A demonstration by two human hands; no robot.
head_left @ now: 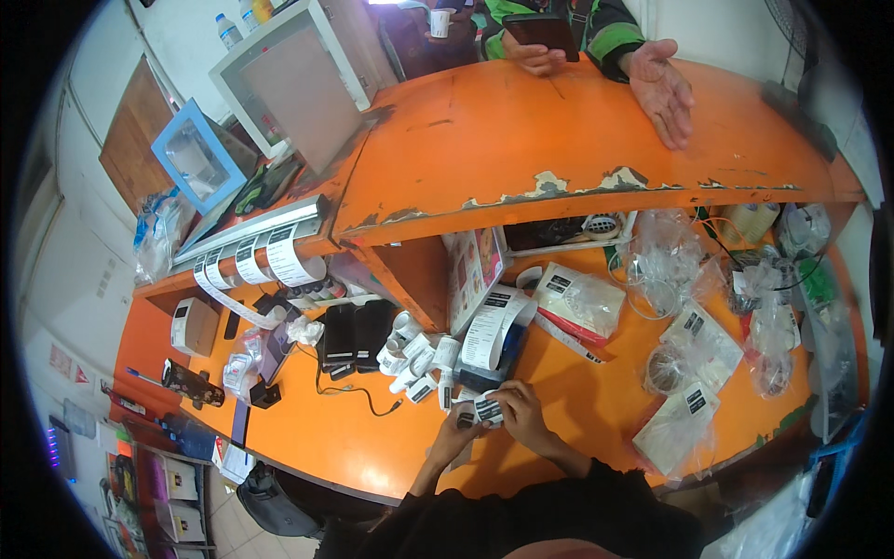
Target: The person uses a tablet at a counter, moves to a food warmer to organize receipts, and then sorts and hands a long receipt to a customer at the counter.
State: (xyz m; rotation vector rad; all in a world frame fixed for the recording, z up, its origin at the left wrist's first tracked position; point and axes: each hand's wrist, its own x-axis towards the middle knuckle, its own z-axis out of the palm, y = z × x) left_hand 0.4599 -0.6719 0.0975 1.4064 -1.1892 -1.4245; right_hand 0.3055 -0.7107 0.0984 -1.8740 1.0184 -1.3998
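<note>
My right hand (521, 413) pinches a small white printed paper slip (487, 408) with a black block on it. My left hand (453, 435) is closed around something with a dark face beside that slip; what it is stays too small to make out. Both hands meet low over the orange desk (363, 443), just in front of a dark receipt printer (484, 377). A long printed paper strip (489, 335) drapes over the printer. To the left of the hands lies a pile of small rolled receipts (410, 359), its nearest rolls close to my fingers.
Plastic-wrapped packets (678, 429) with black labels lie to the right. A raised orange counter (559, 130) spans the far side; across it a person holds a dark phone (542, 33) and stretches out an open hand (663, 93). A black cable (363, 396) and black pouch (357, 335) lie left.
</note>
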